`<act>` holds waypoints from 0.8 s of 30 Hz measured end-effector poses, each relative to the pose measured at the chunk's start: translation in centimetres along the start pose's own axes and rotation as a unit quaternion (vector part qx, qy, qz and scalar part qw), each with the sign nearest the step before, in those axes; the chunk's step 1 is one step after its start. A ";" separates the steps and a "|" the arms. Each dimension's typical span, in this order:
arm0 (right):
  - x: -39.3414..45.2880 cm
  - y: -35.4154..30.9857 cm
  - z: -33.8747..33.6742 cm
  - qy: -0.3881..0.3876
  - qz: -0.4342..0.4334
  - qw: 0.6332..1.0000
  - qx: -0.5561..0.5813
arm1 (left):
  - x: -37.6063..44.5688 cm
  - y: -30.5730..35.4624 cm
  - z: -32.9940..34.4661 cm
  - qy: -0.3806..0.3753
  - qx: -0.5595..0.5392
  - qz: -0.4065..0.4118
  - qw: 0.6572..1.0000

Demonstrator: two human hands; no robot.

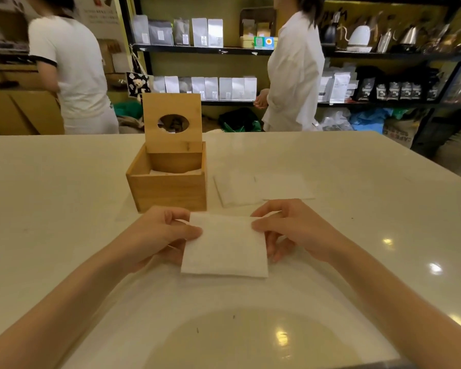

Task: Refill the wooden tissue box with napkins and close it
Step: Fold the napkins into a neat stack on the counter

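1. The left hand [157, 233] held the left edge of a folded white napkin [225, 247]. Its thumb lay on top of the napkin and the other fingers were curled under it, so they were mostly hidden by the paper.
2. The right hand [290, 230] pinched the right upper corner of the same napkin between thumb and forefinger. The lower fingers were half bent beside the right edge, and I could not tell if they touched the paper.
3. The napkin was above the white table [64, 182], just in front of the wooden tissue box [168, 190]. It was not clear if its lower edge rested on the table.
4. The box stood open near the middle of the table. Its lid [172, 122], with an oval hole, stood upright at the back side of the box.
5. Inside the box something pale was visible at the bottom, probably paper, but the front wall hid most of it.
6. To the right of the box, more napkins [261, 189] lay flat on the table. They were almost the same colour as the surface, so their number was hard to make out.
7. Behind the table two people [72, 70] in white clothes stood by dark shelves [197, 50] with bags; their heads were cut off by the frame.
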State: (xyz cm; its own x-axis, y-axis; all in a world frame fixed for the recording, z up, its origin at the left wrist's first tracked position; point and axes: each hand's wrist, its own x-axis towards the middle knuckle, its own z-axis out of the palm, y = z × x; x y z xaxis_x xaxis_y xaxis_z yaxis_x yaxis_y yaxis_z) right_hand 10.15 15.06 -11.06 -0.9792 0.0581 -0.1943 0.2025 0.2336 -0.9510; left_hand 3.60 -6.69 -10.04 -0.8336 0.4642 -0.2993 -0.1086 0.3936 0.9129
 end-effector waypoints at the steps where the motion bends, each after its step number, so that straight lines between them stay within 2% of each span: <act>1: 0.0 0.1 0.1 0.005 -0.007 1.000 -0.013 | -0.1 -0.1 0.0 0.002 0.001 0.003 1.000; 7: 0.3 0.9 0.3 0.049 -0.051 0.993 -0.090 | 0.0 -0.4 0.0 0.027 0.032 0.005 0.999; 12: 0.5 1.2 0.6 0.066 -0.076 0.986 -0.131 | 0.2 -1.1 0.0 0.061 0.127 0.037 0.989; 18: 0.6 1.8 1.0 0.101 -0.114 0.963 -0.221 | 0.4 -1.5 0.2 0.083 0.263 0.083 0.958; 20: 0.3 1.8 1.2 0.104 -0.138 0.945 -0.278 | 0.2 -1.5 0.3 0.085 0.278 0.109 0.951; 24: -0.5 1.4 1.8 0.075 -0.169 0.884 -0.430 | 0.0 -1.7 0.7 0.064 0.356 0.140 0.922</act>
State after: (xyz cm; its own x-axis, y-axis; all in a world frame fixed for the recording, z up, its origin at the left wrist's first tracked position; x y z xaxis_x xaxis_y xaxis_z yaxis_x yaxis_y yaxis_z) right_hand 10.87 13.63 -12.73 -0.9859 -0.0432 0.1619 -0.1059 0.9096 -0.4018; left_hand 4.17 -6.85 -11.76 -0.8368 0.5475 -0.0028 0.4658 0.7145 0.5220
